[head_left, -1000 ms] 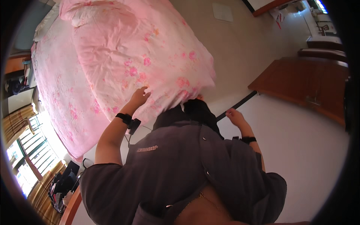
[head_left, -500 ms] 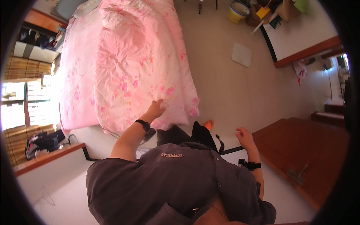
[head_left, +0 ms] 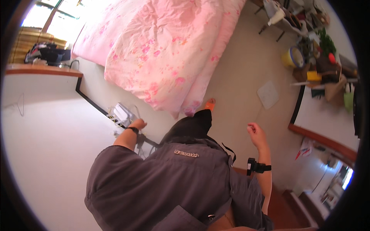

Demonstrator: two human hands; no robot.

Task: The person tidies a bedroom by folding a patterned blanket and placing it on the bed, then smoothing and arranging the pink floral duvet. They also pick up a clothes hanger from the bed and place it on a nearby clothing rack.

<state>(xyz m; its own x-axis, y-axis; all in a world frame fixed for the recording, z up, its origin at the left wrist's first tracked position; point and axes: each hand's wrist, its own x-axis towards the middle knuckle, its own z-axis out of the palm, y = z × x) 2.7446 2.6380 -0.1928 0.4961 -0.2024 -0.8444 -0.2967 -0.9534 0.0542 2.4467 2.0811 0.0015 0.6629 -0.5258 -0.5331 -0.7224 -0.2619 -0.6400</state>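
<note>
A bed with a pink floral quilt [head_left: 154,61] lies ahead, its near corner hanging close to my legs. My left hand [head_left: 137,124] hangs low at the left with fingers loosely bent, and I see nothing held in it. Nearest to it is a white box-like device [head_left: 123,113] with cables by the wall; I cannot tell whether they touch. My right hand [head_left: 256,135] is raised over the floor on the right, fingers half curled and apart, holding nothing. Both wrists wear black straps. An orange slipper [head_left: 210,104] shows on my foot beside the quilt corner.
A pale square floor scale [head_left: 268,94] lies on the floor to the right. Beyond it stand a yellow bucket [head_left: 293,57], bags, a green plant [head_left: 327,42] and a cluttered chair [head_left: 283,17]. A red-brown ledge [head_left: 42,70] runs along the left wall.
My view has turned right, so the bed has shifted up and more of the right side shows. My left hand has left the quilt's edge and swung left and down; the right stays raised.
</note>
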